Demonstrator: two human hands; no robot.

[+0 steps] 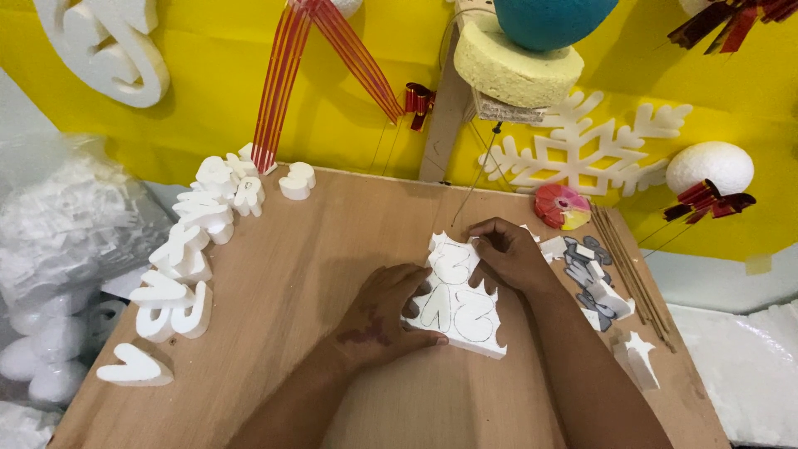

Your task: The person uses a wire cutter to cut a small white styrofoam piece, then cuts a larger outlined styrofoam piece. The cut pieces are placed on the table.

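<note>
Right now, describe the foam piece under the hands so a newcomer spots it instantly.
On the brown wooden board, near its middle, a white foam slab lies flat between the left hand and right hand. Unlike the cut-out foam letters lining the left edge, it bears pencilled outlines and jagged edges.

2 bare hands (391, 312), sleeveless forearms.
</note>
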